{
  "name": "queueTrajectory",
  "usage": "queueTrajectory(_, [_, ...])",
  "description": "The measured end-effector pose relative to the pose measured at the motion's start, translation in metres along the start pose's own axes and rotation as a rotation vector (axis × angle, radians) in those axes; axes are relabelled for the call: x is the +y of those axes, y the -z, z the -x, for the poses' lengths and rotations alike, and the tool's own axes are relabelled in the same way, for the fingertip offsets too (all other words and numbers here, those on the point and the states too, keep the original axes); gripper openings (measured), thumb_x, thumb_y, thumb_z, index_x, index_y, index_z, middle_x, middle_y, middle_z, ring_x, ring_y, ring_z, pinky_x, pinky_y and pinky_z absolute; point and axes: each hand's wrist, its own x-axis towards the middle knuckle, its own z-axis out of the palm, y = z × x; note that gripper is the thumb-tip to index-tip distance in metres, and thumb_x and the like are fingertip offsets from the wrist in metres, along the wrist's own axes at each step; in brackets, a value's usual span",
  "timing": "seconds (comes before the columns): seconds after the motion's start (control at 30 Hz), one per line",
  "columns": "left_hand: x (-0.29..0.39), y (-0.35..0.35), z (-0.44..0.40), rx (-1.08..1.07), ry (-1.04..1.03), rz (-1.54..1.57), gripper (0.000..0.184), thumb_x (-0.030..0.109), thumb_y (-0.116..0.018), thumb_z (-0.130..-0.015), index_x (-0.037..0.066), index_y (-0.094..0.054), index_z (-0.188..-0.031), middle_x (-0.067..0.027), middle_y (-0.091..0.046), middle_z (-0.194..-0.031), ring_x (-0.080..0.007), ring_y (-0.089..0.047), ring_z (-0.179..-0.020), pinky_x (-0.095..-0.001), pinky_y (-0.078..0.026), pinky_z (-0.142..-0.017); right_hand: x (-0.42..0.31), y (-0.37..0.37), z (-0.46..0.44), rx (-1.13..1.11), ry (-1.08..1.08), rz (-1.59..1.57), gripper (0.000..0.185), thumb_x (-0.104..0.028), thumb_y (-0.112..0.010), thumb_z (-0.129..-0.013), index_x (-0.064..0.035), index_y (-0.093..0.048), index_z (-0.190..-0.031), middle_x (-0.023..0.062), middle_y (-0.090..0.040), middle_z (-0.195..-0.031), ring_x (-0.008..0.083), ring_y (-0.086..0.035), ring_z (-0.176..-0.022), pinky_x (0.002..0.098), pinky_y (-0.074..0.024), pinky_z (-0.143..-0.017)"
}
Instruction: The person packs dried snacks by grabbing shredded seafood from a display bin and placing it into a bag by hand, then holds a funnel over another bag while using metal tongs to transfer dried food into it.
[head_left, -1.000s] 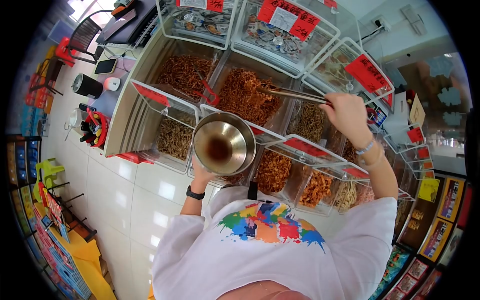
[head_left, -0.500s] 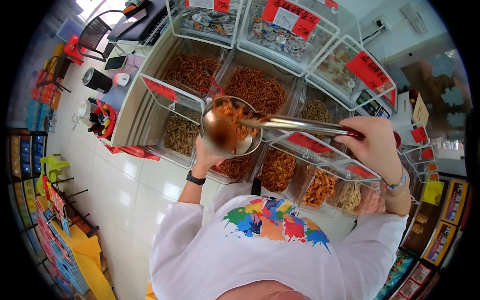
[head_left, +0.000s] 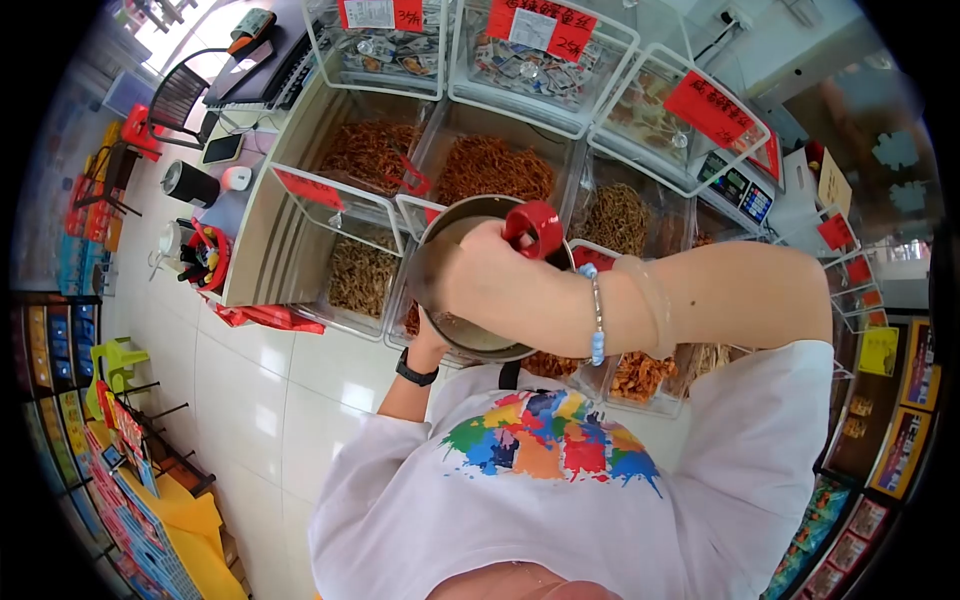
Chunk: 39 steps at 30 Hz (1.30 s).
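Note:
A round metal bowl (head_left: 468, 335) is held up over the food bins, tilted towards me. My left hand (head_left: 430, 340), below a black wristband, grips its lower left side; most of the fingers are behind it. Across the bowl's mouth reaches my right hand (head_left: 482, 275), closed around tongs whose red handle end (head_left: 535, 228) sticks up beside the wrist. The metal arms of the tongs and their tips are hidden by the hand. Behind the bowl lie bins of reddish-brown shredded food (head_left: 495, 168) and brownish strips (head_left: 618, 215).
Clear hinged lids with red price tags (head_left: 712, 108) stand raised around the bins. Orange pieces (head_left: 642, 378) fill a nearer bin. A digital scale (head_left: 740, 190) is at the right. At the left are a black cup (head_left: 190, 184) and a red basket (head_left: 208, 255).
My right hand with the tongs has swung left from the bowl's right side to over its mouth. Reddish shreds visible in the bowl earlier are now covered from view.

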Motion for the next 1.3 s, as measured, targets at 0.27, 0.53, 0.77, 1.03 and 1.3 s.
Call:
queueTrajectory(0.27, [0.038, -0.017, 0.001, -0.118, 0.01, 0.06, 0.08, 0.027, -0.091, -0.06, 0.0, -0.057, -0.128, -0.0134, -0.066, -0.12, -0.024, -0.063, -0.111, -0.0395, -0.049, -0.098, 0.036, 0.061, 0.095, -0.234, -0.204, -0.312, 0.003, -0.013, -0.07, -0.069, -0.0115, -0.071, -0.072, 0.0035, -0.066, -0.072, 0.0195, -0.066, -0.074, 0.031, -0.0488, -0.063])
queueTrajectory(0.53, [0.044, -0.128, 0.04, -0.372, -0.168, -0.066, 0.085, 0.026, -0.094, -0.054, -0.001, -0.057, -0.124, -0.0114, -0.066, -0.119, -0.0191, -0.064, -0.108, -0.036, -0.05, -0.096, -0.013, 0.017, 0.178, -0.149, -0.232, -0.29, 0.003, -0.014, -0.071, -0.067, -0.0134, -0.07, -0.065, 0.0028, -0.067, -0.065, 0.0189, -0.066, -0.067, 0.0335, -0.0471, -0.056])
queueTrajectory(0.77, [-0.02, -0.242, 0.124, -0.271, 0.224, 0.241, 0.08, 0.021, -0.087, -0.069, 0.001, -0.049, -0.136, -0.0128, -0.059, -0.131, -0.0213, -0.06, -0.116, -0.0377, -0.05, -0.099, -0.032, 0.009, 0.334, -0.287, -0.127, -0.187, 0.001, -0.016, -0.07, -0.07, -0.015, -0.07, -0.07, 0.0004, -0.065, -0.069, 0.0172, -0.064, -0.069, 0.033, -0.0471, -0.059])
queueTrajectory(1.03, [-0.036, -0.327, 0.149, -0.258, 0.5, 0.442, 0.067, 0.009, -0.081, -0.077, 0.001, -0.049, -0.136, -0.0125, -0.058, -0.133, -0.024, -0.059, -0.118, -0.0396, -0.05, -0.101, -0.016, 0.045, 0.556, -0.009, -0.587, -0.255, 0.013, -0.018, -0.074, -0.066, -0.0125, -0.072, -0.078, 0.002, -0.064, -0.07, 0.0188, -0.065, -0.075, 0.0328, -0.0478, -0.062])
queueTrajectory(1.3, [0.039, -0.425, 0.081, -0.521, 0.177, -0.075, 0.061, 0.015, -0.083, -0.073, 0.002, -0.057, -0.126, -0.0116, -0.063, -0.125, -0.0241, -0.062, -0.113, -0.0392, -0.051, -0.097, -0.081, 0.028, 0.794, 0.471, -1.426, -0.591, 0.041, 0.002, -0.076, -0.07, 0.0026, -0.069, -0.111, 0.008, -0.065, -0.079, 0.0139, -0.059, -0.069, 0.0258, -0.046, -0.064])
